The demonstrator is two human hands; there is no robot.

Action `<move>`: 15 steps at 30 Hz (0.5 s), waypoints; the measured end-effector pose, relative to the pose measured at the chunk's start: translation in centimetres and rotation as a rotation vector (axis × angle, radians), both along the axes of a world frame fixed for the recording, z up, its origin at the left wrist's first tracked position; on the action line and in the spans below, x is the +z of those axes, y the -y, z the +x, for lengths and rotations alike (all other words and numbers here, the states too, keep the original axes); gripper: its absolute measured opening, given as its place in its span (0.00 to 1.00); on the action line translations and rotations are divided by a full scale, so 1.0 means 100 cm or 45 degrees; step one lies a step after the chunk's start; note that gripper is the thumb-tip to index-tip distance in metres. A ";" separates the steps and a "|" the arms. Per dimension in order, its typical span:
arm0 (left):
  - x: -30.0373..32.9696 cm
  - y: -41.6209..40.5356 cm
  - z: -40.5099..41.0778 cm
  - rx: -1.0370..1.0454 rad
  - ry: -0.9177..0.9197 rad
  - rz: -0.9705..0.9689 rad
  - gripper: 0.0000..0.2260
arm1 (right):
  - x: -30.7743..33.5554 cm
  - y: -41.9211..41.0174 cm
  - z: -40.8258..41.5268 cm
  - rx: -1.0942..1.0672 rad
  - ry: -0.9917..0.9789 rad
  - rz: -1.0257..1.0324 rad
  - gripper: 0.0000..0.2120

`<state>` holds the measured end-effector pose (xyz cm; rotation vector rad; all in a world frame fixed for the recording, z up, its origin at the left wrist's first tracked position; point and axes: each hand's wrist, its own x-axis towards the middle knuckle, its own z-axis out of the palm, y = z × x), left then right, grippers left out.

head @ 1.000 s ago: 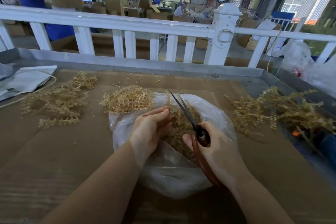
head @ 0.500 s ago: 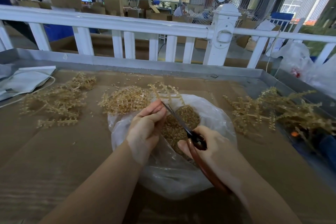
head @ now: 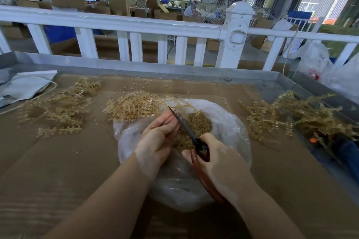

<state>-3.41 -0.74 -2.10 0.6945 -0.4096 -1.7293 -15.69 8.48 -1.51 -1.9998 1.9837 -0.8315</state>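
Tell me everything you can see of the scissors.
The scissors have slim dark blades, apparently metal and nearly closed, and large reddish-brown loop handles. The right hand grips the handles, one loop curving beneath its palm. They slant forward above the clear plastic bag of tan cut bits, tip beside the left hand, which pinches a tan plastic sprig.

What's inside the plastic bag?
Small tan bits lie heaped in the open bag. The left hand with a sprig and the right hand with scissors cover some; the cloudy plastic hides how deep they go.
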 end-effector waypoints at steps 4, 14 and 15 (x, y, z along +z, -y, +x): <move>-0.002 0.000 0.001 -0.010 0.008 -0.001 0.14 | -0.002 0.004 -0.001 0.008 0.018 0.017 0.16; -0.003 -0.001 0.001 -0.020 0.153 -0.014 0.13 | 0.000 0.007 -0.009 0.051 -0.032 0.071 0.16; -0.004 -0.001 0.002 -0.020 0.177 -0.028 0.13 | 0.000 0.006 -0.010 0.052 -0.036 0.064 0.16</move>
